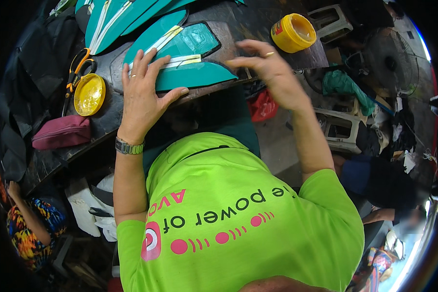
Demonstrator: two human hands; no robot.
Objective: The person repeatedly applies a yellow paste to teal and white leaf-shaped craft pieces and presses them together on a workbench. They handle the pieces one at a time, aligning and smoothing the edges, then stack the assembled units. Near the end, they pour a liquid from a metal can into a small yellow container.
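Note:
A teal panel piece (194, 75) lies on the dark work table, with white strips, yellowish tape ends and a dark rim. One of its sections, a shiny teal patch (198, 40), looks wet or glossy. My left hand (145, 82) rests on the piece's left part, its fingers spread flat and pointing away from me. To the right of the piece hovers my right hand (275, 73), slightly blurred, fingers apart and curved, with nothing visible in them. Its fingertips are close to the piece's right end; whether they touch it I cannot tell.
More teal panels (131, 22) overlap at the far left. An uncapped yellow jar (293, 33) stands at the right. Orange-and-black scissors (78, 68), a yellow lid (89, 94) and a maroon pouch (63, 131) lie left. People sit at both sides; a fan (390, 62) stands right.

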